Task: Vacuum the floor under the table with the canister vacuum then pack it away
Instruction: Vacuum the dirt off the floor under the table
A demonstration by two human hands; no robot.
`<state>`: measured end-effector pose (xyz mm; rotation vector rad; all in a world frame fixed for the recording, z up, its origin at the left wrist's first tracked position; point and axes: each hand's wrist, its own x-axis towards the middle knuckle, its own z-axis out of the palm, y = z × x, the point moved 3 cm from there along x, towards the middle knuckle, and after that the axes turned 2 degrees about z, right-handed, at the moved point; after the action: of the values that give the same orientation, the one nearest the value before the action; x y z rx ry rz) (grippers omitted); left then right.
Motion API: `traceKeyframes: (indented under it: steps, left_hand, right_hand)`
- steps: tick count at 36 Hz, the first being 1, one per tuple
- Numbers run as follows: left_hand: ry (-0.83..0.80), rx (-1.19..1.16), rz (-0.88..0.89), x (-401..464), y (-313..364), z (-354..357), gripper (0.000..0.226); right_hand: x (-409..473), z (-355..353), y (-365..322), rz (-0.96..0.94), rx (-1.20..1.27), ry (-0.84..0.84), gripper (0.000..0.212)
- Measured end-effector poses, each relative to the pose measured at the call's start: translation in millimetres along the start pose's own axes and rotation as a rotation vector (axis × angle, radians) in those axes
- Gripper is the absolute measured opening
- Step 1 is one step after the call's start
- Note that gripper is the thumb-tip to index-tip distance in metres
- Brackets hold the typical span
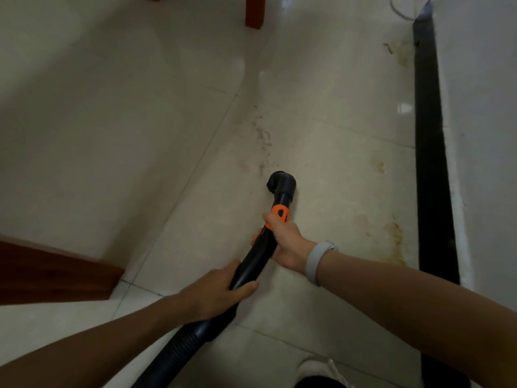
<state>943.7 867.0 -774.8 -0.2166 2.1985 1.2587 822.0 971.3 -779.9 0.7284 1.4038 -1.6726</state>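
Observation:
I hold a black vacuum hose handle [256,256] with an orange collar [279,215] in both hands. My right hand [285,242], with a grey wristband, grips the handle just below the collar. My left hand [216,292] grips it lower down, where the ribbed hose [173,351] begins. The black nozzle end [281,183] points down close to the pale tiled floor [167,135], near a trail of dark dust specks [263,138]. The canister is out of view.
Red-brown table legs [255,12] stand at the top. A dark wooden piece [53,273] lies at the left edge. A black skirting strip [430,152] runs along the white wall on the right, with yellowish stains [394,236] beside it. My foot [319,373] shows at the bottom.

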Motion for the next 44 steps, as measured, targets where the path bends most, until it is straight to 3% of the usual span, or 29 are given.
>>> traceKeyframes:
  steps: [8,13,21,25,28,30,36,44]
  left_hand:
    - [0.077,-0.057,-0.051,-8.9,-17.5,-18.8,0.031]
    - [0.116,-0.101,-0.111,-11.7,-24.7,-33.4,0.045]
    - [0.388,-0.259,-0.190,-16.1,-41.4,-54.8,0.031]
    - [0.537,-0.358,-0.252,-17.9,-58.4,-75.5,0.030]
    - [0.610,-0.444,-0.278,-15.5,-65.6,-92.0,0.035]
    - [0.634,-0.453,-0.274,-10.3,-64.6,-100.0,0.037]
    - [0.584,-0.497,-0.278,12.3,-39.2,-114.8,0.050]
    - [0.459,-0.581,-0.251,21.0,-10.8,-104.1,0.046]
  right_hand:
    - [8.7,36.8,0.5,0.001,-0.039,-0.064,0.016]
    - [17.6,59.9,-4.7,-0.008,-0.082,-0.078,0.017]
    - [36.2,108.5,-9.5,0.025,-0.250,-0.164,0.016]
    - [39.1,146.3,-10.4,0.059,-0.285,-0.260,0.033]
    - [38.4,165.4,-14.4,0.077,-0.274,-0.315,0.014]
    - [40.6,173.8,-19.5,0.059,-0.279,-0.321,0.014]
    - [45.6,183.7,-44.0,0.015,-0.169,-0.249,0.016]
    - [51.8,148.6,-55.7,0.020,-0.123,-0.213,0.020]
